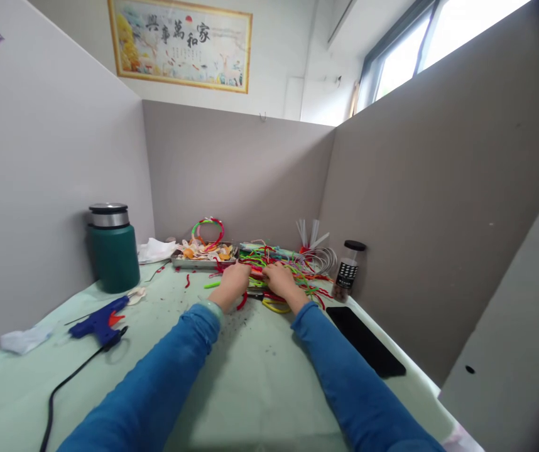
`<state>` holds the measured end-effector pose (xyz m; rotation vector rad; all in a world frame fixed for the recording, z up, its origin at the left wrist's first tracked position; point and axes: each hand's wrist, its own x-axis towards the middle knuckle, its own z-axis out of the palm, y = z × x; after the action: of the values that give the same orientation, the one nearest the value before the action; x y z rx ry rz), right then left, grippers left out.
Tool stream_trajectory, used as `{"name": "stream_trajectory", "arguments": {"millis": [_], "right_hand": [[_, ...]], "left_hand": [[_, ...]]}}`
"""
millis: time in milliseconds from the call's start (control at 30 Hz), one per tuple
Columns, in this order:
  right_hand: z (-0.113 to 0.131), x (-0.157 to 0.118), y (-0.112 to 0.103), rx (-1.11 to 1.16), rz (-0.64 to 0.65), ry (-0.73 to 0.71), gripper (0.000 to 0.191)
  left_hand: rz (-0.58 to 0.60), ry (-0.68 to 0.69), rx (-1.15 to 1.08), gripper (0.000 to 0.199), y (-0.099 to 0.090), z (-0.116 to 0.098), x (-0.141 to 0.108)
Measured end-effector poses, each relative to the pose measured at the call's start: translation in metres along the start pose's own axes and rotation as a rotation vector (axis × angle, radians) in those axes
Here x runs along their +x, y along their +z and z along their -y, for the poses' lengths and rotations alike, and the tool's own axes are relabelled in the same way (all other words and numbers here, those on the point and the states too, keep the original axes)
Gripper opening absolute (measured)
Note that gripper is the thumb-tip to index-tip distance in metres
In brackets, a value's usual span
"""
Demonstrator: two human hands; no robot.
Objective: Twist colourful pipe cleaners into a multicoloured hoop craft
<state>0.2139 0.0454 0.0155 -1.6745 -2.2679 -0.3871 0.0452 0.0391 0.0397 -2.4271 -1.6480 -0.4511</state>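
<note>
From where I stand, the person in blue sleeves has both hands out over a tangle of fuzzy, coloured strips (pixel 274 252) heaped toward the back of the cloth-covered table (pixel 260 389). The left hand (pixel 234 280), a pale bangle (pixel 215 311) at its wrist, and the right hand (pixel 279 279) sit near each other, fingers drawn in narrow — each seems to pinch an end of a short red strip (pixel 256 272) that bridges the gap between them, though the fingertips are too small to read closely. Scissors with yellow handles (pixel 276 306) lie just below the right hand. Left of the heap stands a metal tray (pixel 198 264) of pale and orange pieces, a many-coloured ring (pixel 209 231) propped upright in it. Farther left are a green flask (pixel 113 257) and a blue glue gun (pixel 102 321); on the right, a black-capped jar (pixel 347 271) stands behind a flat black slab (pixel 367 342) — perhaps a phone.
</note>
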Motion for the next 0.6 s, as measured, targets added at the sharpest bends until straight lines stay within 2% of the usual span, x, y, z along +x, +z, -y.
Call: {"name": "stream_trajectory", "arguments": {"millis": [133,300,500,600], "right_hand": [[-0.021,0.002,0.010,-0.055,0.008,0.115,0.025],[-0.040,0.007,0.014,-0.026,0.009,0.218,0.027],[-0.045,0.006,0.011,-0.016,0.083,0.260,0.023],[-0.041,0.004,0.003,-0.030,0.120,0.242,0.031]], "left_hand": [[0.024,-0.074,0.008,0.029,-0.010,0.015,-0.004],[-0.044,-0.210,-0.057,0.028,-0.016,0.047,-0.020],[-0.092,-0.401,-0.087,0.031,-0.032,0.086,-0.033],[-0.126,-0.413,-0.192,0.031,-0.039,0.098,-0.037]]}}
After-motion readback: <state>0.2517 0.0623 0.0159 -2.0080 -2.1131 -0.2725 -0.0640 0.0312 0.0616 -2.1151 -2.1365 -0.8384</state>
